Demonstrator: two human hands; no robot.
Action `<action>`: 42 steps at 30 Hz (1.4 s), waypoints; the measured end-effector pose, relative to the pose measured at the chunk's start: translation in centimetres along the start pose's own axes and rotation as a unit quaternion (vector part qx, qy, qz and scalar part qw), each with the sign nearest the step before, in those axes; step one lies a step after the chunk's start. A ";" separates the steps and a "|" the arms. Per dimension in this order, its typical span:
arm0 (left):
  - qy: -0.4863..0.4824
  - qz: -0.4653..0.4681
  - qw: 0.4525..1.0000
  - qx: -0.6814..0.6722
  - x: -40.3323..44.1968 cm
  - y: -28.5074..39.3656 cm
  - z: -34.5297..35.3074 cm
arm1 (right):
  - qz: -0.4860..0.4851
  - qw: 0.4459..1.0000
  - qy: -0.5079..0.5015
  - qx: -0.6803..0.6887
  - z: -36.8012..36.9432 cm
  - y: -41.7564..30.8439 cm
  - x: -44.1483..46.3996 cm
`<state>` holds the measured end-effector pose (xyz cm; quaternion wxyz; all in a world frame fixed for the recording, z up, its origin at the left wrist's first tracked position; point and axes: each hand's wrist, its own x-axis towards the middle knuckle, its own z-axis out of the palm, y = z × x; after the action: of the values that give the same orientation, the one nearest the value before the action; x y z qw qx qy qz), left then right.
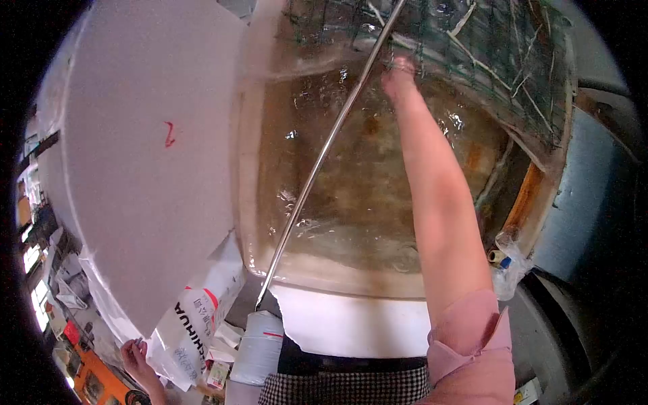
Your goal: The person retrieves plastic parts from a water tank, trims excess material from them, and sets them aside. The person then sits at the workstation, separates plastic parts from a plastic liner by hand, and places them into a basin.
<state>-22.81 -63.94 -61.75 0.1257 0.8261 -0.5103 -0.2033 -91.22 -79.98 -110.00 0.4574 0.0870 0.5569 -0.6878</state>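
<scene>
My right arm reaches far forward over a tub of shallow, brownish water. At its end, my right hand is closed at the near edge of a dark green mesh with pale twig-like strands on it; the fingertips are partly hidden. Low on the left, my left hand is beside the bottom corner of a large white panel marked in red. Its fingers are curled together, and what they hold, if anything, is too small to make out. A thin metal rod slants across the tub.
A white sheet lies along the tub's near rim. Below the panel sit a printed white bag and a pale wrapped cylinder. Clear plastic hangs at the tub's right corner. A blue-grey panel stands further right.
</scene>
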 end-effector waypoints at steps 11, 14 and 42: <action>-0.210 -0.137 0.945 -0.211 10.4 -4.9 1.4 | -0.291 0.462 -0.124 -0.828 -9.3 -3.9 -24.7; -0.243 -0.156 0.930 -0.227 9.8 -4.7 2.6 | -0.095 0.421 -0.114 -0.895 -13.7 -9.4 -31.2; -0.341 0.192 0.909 -0.143 -18.4 19.1 18.8 | -0.026 0.425 -0.150 -0.892 -25.8 -8.3 -41.0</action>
<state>-53.95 -56.03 -66.70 0.0978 0.5658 -0.6363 -0.5151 -84.08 -36.67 -87.93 0.3379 -0.4888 0.7839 0.1802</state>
